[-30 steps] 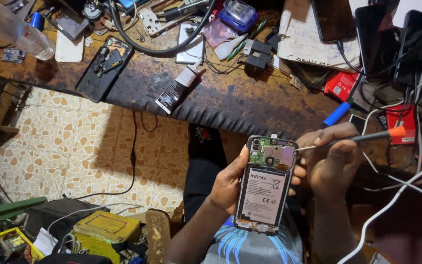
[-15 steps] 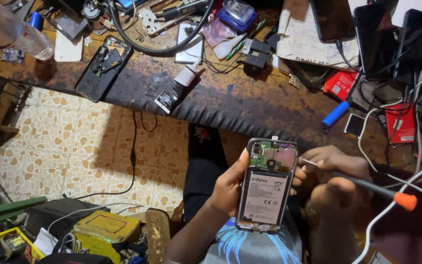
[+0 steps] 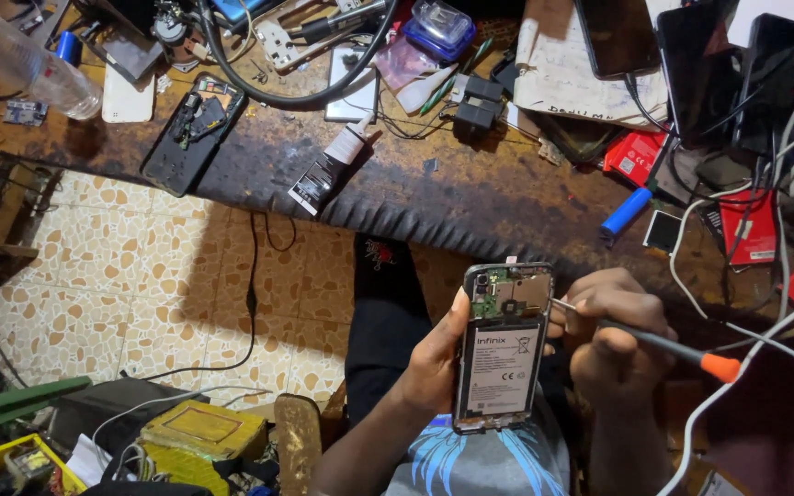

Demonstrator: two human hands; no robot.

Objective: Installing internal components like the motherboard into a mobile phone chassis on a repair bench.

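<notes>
My left hand (image 3: pixel 434 354) holds an opened phone (image 3: pixel 502 347) upright over my lap, its back cover off so the green circuit board and grey battery show. My right hand (image 3: pixel 613 335) grips a thin screwdriver (image 3: pixel 663 344) with an orange end. The metal tip touches the phone's upper right edge beside the circuit board. The fingers of both hands wrap the phone's sides.
A worn brown workbench (image 3: pixel 470 197) spans the top, crowded with a glue tube (image 3: pixel 328 170), a phone frame (image 3: pixel 193 129), a plastic bottle (image 3: pixel 20 60), a blue cylinder (image 3: pixel 627 211), phones, cables and red packets. Below lies tiled floor (image 3: pixel 140 276) with a black cable and yellow boxes (image 3: pixel 199 432).
The screwdriver has swung from pointing up-right to lying lower, with its orange end down to the right. Its tip stays at the phone's upper right edge. The left hand holds steady.
</notes>
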